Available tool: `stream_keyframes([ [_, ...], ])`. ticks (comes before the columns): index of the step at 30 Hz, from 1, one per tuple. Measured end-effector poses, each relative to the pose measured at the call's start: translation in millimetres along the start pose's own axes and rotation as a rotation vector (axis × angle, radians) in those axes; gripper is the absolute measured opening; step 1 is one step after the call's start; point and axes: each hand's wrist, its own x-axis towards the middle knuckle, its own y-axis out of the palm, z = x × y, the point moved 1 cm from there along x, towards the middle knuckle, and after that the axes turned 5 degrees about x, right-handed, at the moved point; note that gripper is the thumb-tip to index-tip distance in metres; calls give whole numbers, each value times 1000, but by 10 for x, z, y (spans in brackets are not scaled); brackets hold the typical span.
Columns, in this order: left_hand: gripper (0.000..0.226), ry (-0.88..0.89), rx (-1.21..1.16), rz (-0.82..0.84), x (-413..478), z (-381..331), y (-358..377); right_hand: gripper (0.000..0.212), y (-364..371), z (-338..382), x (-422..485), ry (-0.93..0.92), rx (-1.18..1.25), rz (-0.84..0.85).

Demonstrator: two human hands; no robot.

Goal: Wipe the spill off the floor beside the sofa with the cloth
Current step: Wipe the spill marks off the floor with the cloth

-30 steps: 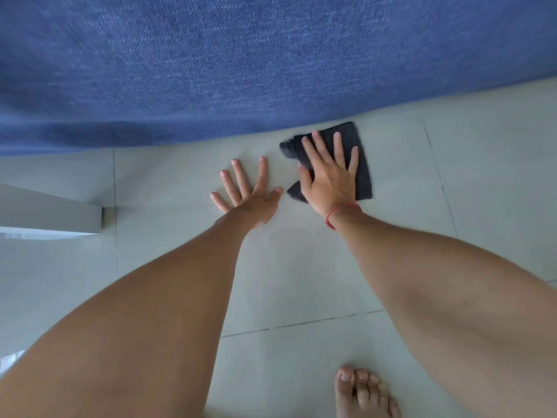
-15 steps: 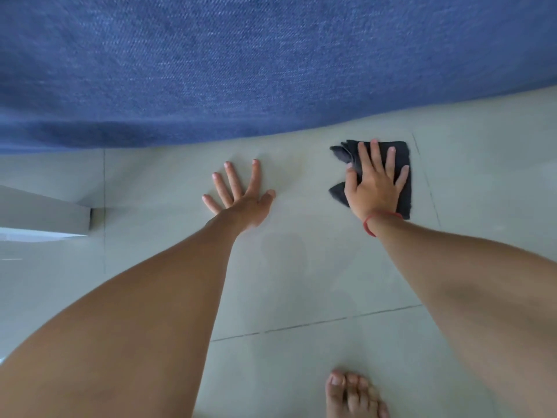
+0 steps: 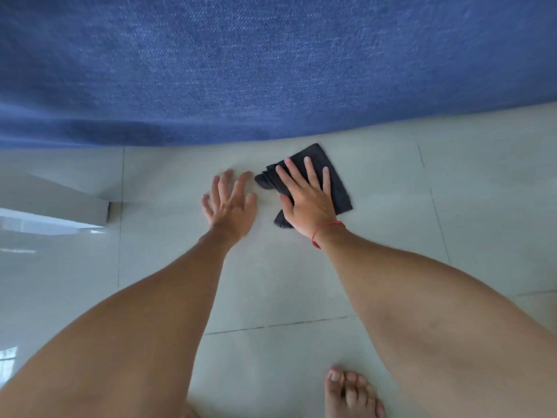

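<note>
Fingers (image 3: pixel 306 173) of the right hand (image 3: pixel 307 203) lie spread flat on the dark folded cloth (image 3: pixel 337 182), pressing it to the pale tiled floor (image 3: pixel 452 206) just beside the blue fabric sofa (image 3: pixel 271 70). Left hand (image 3: pixel 230 206), blurred, rests splayed beside the cloth, holding nothing.

I see even, soft daylight with bright glare on the glossy floor (image 3: pixel 45 257) at the left edge, only faint shadows, motion blur smearing the left hand (image 3: pixel 230 208), and wide-angle bending of the sofa (image 3: pixel 271 70) edge.
</note>
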Motion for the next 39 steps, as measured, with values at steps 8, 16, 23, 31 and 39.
stream_keyframes([
  [8,61,-152,220,0,-184,863,-163,50,-239,-728,-519,-7,-86,-30],
  [16,60,-148,229,9,-164,852,-150,53,-32,-171,174,401,40,-145],
  [23,60,-155,216,117,-98,913,-173,53,303,785,273,76,36,-45],
  [31,59,-88,174,110,-144,965,-251,51,220,267,-421,-104,-19,43],
  [39,56,-235,181,-13,-399,1453,-390,49,-8,-44,-70,198,-7,-41],
])
